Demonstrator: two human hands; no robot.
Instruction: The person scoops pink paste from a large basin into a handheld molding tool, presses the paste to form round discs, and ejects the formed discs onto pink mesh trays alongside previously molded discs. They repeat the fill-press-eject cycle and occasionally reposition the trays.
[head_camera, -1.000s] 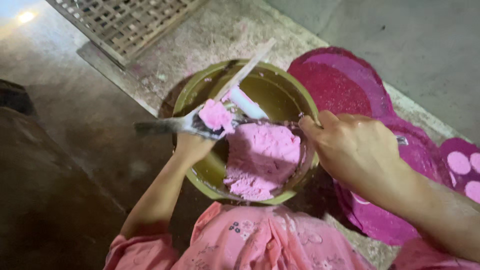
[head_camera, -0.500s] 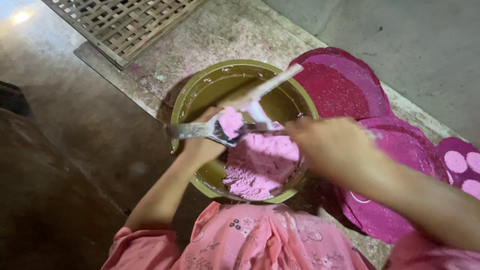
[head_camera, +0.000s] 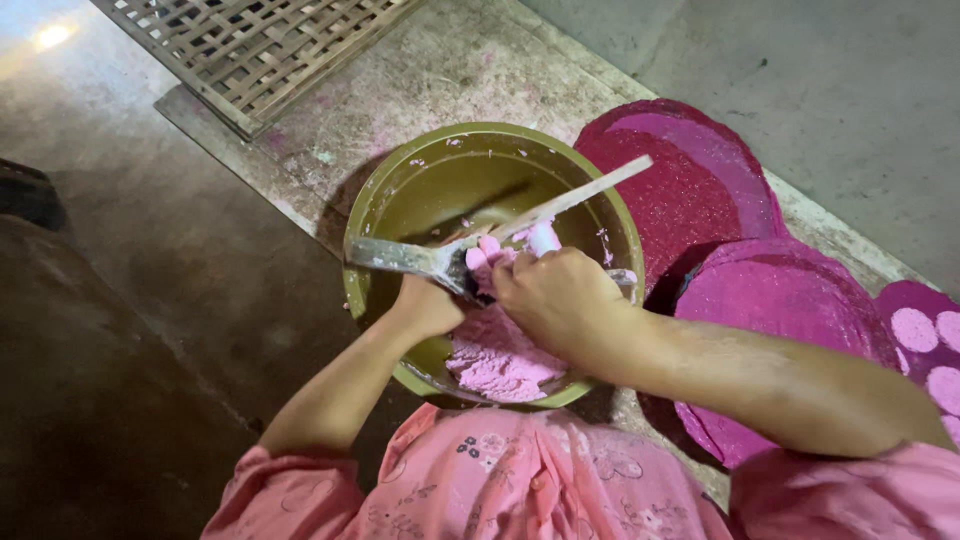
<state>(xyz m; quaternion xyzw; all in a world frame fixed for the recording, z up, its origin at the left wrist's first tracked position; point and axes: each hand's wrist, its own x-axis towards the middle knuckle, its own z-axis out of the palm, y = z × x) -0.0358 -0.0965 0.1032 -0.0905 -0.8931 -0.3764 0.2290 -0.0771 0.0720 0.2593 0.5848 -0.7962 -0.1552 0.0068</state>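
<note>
Right hand (head_camera: 555, 300) grip closed over a lump of pink dough (head_camera: 490, 255) on a flat metal scraper (head_camera: 400, 257); left hand (head_camera: 425, 305) grip wrapped around the scraper's handle end. Both sit over an olive-green bowl (head_camera: 400, 185) with more dough and a wooden stick (head_camera: 590, 192) inside. Pink discs (head_camera: 690, 190) lie just right; woven mat (head_camera: 250, 45) beyond on floor.

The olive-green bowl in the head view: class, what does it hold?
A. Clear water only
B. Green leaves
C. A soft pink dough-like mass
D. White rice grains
C: the olive-green bowl holds a pink dough-like mass lying in its near side, below the left hand and the right hand.
</note>
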